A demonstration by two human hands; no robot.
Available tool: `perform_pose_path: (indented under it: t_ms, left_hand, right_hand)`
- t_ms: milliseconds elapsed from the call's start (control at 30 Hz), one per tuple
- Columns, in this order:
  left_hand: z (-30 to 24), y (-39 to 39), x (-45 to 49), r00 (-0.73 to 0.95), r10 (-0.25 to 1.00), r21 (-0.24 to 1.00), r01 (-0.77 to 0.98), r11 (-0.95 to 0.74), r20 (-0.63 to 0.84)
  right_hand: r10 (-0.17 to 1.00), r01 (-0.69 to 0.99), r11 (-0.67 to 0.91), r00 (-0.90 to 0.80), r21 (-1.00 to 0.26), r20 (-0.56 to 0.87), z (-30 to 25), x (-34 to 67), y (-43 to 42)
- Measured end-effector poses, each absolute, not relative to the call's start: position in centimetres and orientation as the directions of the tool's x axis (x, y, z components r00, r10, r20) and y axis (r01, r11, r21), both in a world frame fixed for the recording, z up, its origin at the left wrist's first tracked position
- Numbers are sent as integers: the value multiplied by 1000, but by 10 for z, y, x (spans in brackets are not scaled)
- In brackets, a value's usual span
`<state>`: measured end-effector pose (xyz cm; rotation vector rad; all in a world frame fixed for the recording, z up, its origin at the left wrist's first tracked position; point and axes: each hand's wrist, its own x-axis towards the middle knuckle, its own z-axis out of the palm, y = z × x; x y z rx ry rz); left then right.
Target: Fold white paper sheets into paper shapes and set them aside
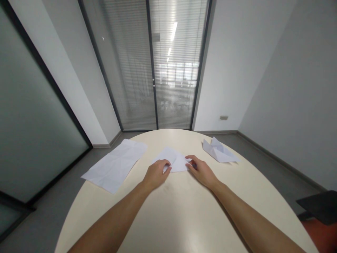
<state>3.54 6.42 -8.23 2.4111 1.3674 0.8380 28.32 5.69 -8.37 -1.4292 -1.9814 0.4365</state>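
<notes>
A folded sheet of white paper (181,163) lies on the table in front of me, its top coming to a blunt point. My left hand (157,173) is curled over its left side, thumb and fingers closed at a flap. At the opposite corner, my right hand (201,170) pinches the paper's right edge between thumb and fingers. The part of the sheet under both sets of fingers is hidden. To the right rests a folded white paper boat (219,153), apart from my right hand.
A creased white paper sheet (117,163) lies flat at the left, one corner reaching past the edge of the round cream table (171,218). A red and black chair (319,211) stands at the lower right. Glass doors with blinds (173,88) are beyond the table.
</notes>
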Motion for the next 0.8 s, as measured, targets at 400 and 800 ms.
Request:
perform_pose_path:
  t_ms: [400,800]
  left_hand:
    - [-89,68,33,569,706,333,627,-705,422]
    - [-79,59,37,677,600,325,505,-800,425]
  right_hand:
    - [782,704,612,-471,-360,409,-79,268,47]
    - [864,780,502,-467,-373,187,-79,266,43]
